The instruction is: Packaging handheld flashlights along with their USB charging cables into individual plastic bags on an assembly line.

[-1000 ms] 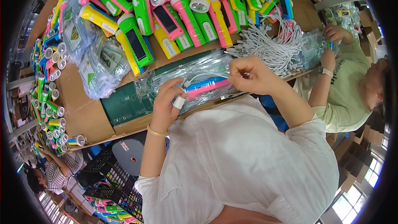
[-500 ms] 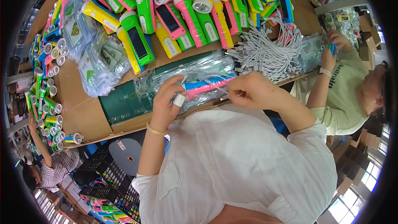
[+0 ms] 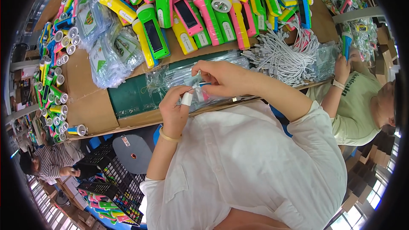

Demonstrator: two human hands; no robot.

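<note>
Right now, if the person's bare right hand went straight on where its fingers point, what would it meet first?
Probably the left hand with a white finger wrap, close ahead; depth is unclear.

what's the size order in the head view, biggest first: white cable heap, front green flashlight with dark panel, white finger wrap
1. White cable heap
2. Front green flashlight
3. White finger wrap on the left hand

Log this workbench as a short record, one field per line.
Left hand: touching clear plastic; white wrap on one finger
Right hand: at the same plastic; grip unclear
Beyond hands: heaped flashlights, pink, green, yellow, blue
Right of hands: tangled white cables
Left of hands: clear bags
Far right: co-worker holding blue flashlight
</note>
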